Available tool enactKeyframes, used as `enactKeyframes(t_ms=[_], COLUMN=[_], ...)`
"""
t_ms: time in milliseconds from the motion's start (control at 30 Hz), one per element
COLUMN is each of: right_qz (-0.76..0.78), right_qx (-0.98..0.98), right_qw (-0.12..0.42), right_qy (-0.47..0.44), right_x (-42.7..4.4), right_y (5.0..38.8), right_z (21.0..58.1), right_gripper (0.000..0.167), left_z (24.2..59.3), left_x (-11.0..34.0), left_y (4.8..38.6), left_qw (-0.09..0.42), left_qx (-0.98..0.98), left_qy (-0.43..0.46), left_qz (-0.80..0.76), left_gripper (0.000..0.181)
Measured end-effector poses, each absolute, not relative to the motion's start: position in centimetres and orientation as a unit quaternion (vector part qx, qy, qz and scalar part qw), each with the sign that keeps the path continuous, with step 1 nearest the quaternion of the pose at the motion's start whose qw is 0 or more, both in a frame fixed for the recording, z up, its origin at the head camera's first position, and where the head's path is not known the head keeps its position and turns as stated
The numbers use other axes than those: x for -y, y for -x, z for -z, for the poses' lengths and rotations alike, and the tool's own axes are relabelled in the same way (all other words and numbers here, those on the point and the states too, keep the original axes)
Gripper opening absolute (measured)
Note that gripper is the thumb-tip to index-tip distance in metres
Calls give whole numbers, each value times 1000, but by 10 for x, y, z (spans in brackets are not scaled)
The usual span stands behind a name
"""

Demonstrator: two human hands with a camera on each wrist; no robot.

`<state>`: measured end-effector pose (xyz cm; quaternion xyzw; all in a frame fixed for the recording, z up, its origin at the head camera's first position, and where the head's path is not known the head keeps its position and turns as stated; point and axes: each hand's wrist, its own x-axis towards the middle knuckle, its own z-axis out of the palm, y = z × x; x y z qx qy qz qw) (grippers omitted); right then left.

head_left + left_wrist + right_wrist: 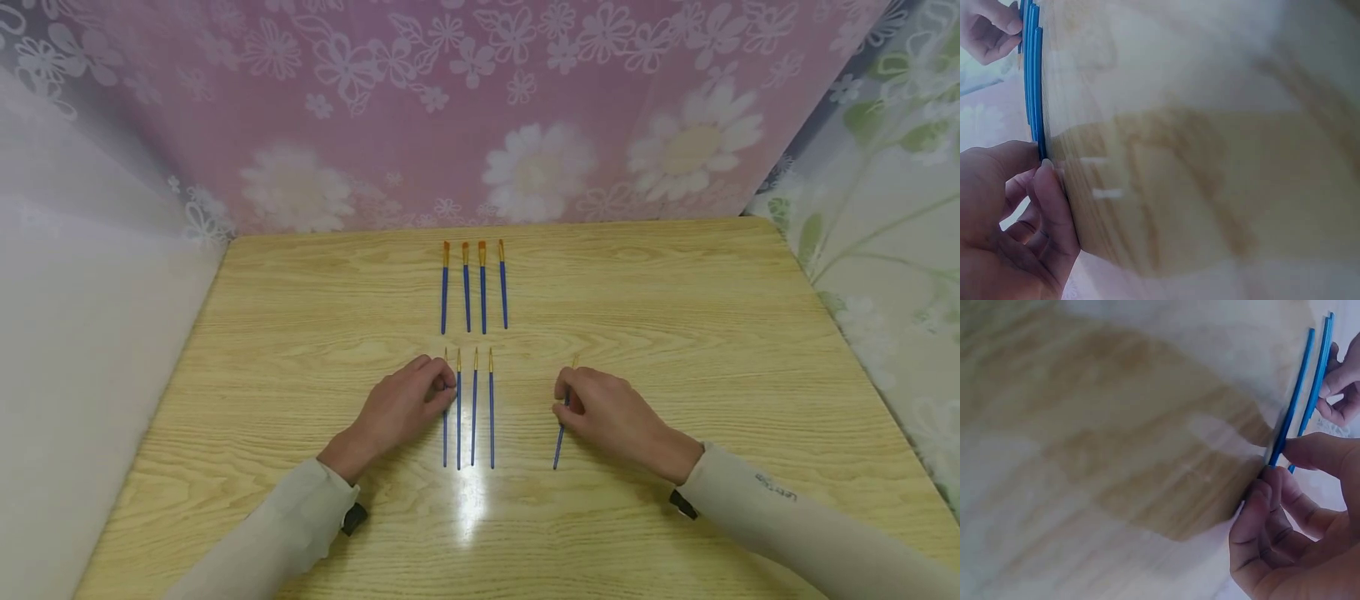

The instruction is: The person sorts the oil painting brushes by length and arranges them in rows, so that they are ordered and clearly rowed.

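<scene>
My left hand [405, 402] pinches the leftmost thin paintbrush [445, 442] of the near row between thumb and finger; its middle is hidden behind the fingertips. Just right of it lie more thin, pointed paintbrushes [492, 417] with blue handles, side by side. Farther right, my right hand [613, 410] pinches another thin blue paintbrush [558, 447], slanted, its gold end [575, 362] pointing away from me. In the right wrist view, thumb and fingertips meet on that brush's blue handle [1297, 394], close to the tabletop. The left wrist view shows the row of blue handles [1036, 81] edge-on.
Toward the back of the wooden table [300, 300] lies a row of several wider paintbrushes [483, 292], brown bristles away from me. A pink flowered cloth [420, 125] hangs behind the back edge. A white surface [97, 292] borders the left side, a leaf-patterned cloth [885, 250] the right.
</scene>
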<state>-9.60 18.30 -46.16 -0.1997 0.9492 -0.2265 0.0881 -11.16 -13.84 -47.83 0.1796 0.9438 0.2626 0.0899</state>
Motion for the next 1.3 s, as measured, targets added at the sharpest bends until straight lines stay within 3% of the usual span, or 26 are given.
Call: enactKeyframes(t_ms=[133, 400, 600, 833, 1300], right_qz=[229, 206, 198, 203, 319], right_qx=[-948, -947, -947, -945, -917], right_qw=[86, 60, 62, 54, 101], right_qy=[203, 237, 245, 250, 218], right_x=[-187, -201, -207, -208, -184], right_y=[98, 104, 108, 110, 110], right_z=[460, 453, 453, 455, 449], right_gripper=[6, 27, 15, 17, 21], left_z=[479, 479, 479, 480, 481], left_x=[139, 139, 139, 139, 139], left_y=[112, 112, 112, 112, 112], left_qw=[86, 86, 86, 83, 83], left_qx=[-944, -944, -944, -943, -944], left_qy=[-181, -181, -182, -184, -186], left_qz=[-263, -264, -263, -265, -261], left_gripper=[8, 8, 8, 8, 7])
